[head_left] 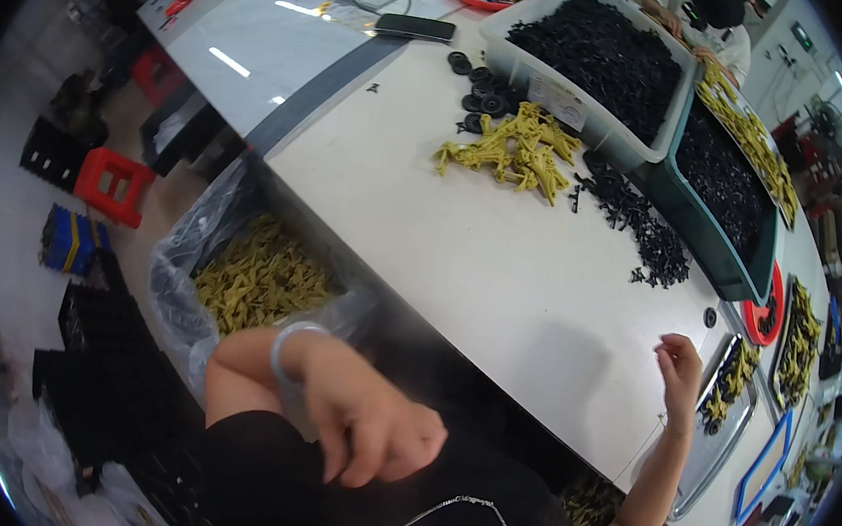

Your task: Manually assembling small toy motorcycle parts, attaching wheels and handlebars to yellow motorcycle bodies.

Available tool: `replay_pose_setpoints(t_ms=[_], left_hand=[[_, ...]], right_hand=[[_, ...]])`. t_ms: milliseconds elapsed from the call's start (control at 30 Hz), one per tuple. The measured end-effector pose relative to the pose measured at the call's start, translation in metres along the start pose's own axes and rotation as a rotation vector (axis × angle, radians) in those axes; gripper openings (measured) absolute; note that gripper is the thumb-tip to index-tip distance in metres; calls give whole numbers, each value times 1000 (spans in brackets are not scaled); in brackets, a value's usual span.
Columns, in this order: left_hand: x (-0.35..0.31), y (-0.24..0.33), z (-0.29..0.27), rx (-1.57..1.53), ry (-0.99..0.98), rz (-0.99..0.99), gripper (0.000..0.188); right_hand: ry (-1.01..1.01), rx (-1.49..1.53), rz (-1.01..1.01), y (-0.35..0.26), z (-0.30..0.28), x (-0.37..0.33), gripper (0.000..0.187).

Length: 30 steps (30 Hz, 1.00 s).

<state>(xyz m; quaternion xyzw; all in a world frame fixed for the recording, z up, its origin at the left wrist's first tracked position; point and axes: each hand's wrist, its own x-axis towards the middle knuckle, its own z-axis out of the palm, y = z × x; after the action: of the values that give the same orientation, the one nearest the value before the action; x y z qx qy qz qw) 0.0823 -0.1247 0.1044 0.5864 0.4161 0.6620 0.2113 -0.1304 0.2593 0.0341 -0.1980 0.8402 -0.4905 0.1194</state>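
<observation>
My left hand [372, 424], with a pale bracelet [288, 347] at its wrist, is in front of my body, off the near table edge. Its fingers curl inward and are slightly blurred; whatever they hold, if anything, is hidden. At the right, my right hand [679, 371] is raised by the table edge, fingers loosely bent and apart, with nothing visible in them. Beside it lies a metal tray [720, 455] with yellow and black parts [731, 380]. On the white table [422, 253] are a pile of yellow plastic parts [521, 152], small black parts [644, 232] and black wheels [486, 93].
A clear bin [519, 56] and a green bin [714, 239], both full of black parts, stand at the far right. A plastic-lined container of yellow parts [265, 274] is left below the table. A phone [414, 28] lies at the back. Another person [712, 28] works opposite.
</observation>
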Motion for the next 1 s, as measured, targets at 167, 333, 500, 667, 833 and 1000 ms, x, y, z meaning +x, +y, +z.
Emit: replay_pose_setpoints(t_ms=[167, 333, 500, 667, 833, 1000], left_hand=[[-59, 31, -41, 330, 292, -178, 24], [-116, -23, -144, 1417, 1005, -727, 39], [-142, -66, -205, 1519, 998, -908, 59], [-142, -59, -200, 1360, 1166, -855, 74], [-34, -100, -138, 370, 1352, -347, 92], [-13, -181, -108, 235, 1346, -440, 79]], right_hand=[[-194, -180, -7, -71, 45, 1, 18], [-224, -63, -26, -57, 69, -4, 15], [-276, 91, -44, -27, 107, 4, 14], [-401, 79, -97, -25, 119, 19, 15], [-325, 19, -141, -17, 136, 43, 29], [-50, -169, -372, -34, 139, 32, 68]])
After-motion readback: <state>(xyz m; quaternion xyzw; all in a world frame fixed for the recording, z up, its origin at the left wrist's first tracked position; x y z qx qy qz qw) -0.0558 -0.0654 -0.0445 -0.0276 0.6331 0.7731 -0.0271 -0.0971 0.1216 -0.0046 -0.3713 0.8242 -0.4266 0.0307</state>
